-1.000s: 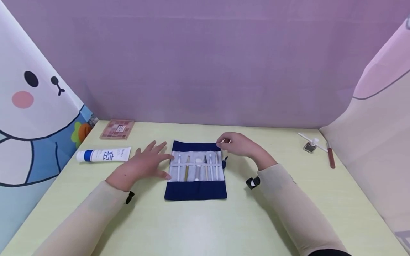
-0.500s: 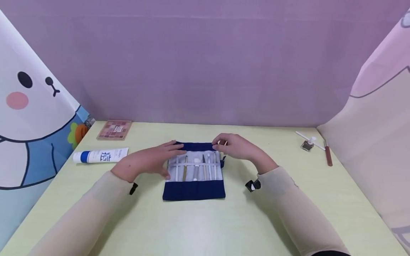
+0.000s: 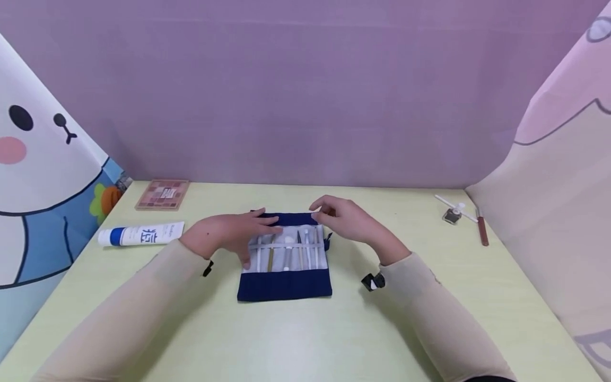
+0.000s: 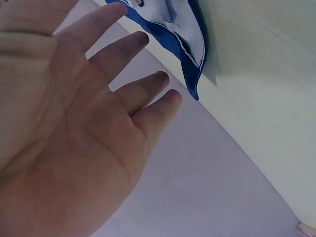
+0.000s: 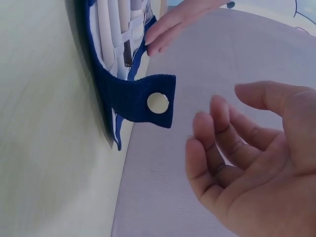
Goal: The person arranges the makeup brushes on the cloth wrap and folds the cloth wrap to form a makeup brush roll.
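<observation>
A navy fabric brush roll [image 3: 284, 286] lies unrolled on the table, its pale lining showing. Several slim brushes and sticks stand in a row under its elastic band, among them a gold-toned handle [image 3: 270, 260]. My left hand [image 3: 236, 233] hovers over the roll's upper left part, fingers stretched and spread. The left wrist view shows its palm beside a raised navy corner [image 4: 190, 74]. My right hand [image 3: 343, 218] is at the top right corner, fingers loosely bent; the right wrist view shows nothing between thumb and fingers. A navy tab [image 5: 133, 98] with a metal snap sticks out near it.
To the left lie a white and blue tube [image 3: 143, 234] and, behind it, a pinkish palette [image 3: 163, 194]. At the right are a small dark bottle [image 3: 451, 216], a white stick [image 3: 444, 200] and a brown-handled tool [image 3: 483, 231]. A purple cloth [image 3: 305, 95] hangs behind the table.
My left hand has moved from the roll's left edge inward over its upper left part. The right hand stays at the top right corner. The whole view has shifted slightly.
</observation>
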A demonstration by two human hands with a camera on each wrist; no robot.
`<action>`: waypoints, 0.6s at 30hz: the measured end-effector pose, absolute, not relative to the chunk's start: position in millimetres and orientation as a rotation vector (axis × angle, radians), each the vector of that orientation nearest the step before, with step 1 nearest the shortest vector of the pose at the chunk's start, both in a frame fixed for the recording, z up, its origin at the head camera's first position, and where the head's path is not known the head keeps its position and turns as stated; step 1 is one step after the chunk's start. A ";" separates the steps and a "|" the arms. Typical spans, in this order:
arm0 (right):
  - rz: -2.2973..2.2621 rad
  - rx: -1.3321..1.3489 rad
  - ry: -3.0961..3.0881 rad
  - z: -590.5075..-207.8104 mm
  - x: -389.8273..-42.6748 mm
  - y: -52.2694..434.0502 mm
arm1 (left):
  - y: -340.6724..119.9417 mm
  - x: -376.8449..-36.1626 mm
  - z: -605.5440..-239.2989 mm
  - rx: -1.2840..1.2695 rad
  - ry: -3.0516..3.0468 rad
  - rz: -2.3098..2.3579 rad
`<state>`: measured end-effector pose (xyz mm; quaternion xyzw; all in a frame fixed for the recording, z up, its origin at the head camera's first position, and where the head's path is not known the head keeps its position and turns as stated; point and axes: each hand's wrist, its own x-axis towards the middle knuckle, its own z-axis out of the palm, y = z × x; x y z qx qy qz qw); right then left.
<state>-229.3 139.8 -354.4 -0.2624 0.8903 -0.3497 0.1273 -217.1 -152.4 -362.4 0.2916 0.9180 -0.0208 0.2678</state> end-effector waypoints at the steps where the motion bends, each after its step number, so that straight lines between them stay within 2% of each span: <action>1: -1.038 -0.762 2.590 -354.6 -228.8 139.1 | -152.4 -217.5 -362.5 0.781 2.470 -0.062; 18: -1.066 -0.736 2.620 -355.0 -224.5 140.5 | -161.7 -228.8 -371.3 0.825 2.402 0.044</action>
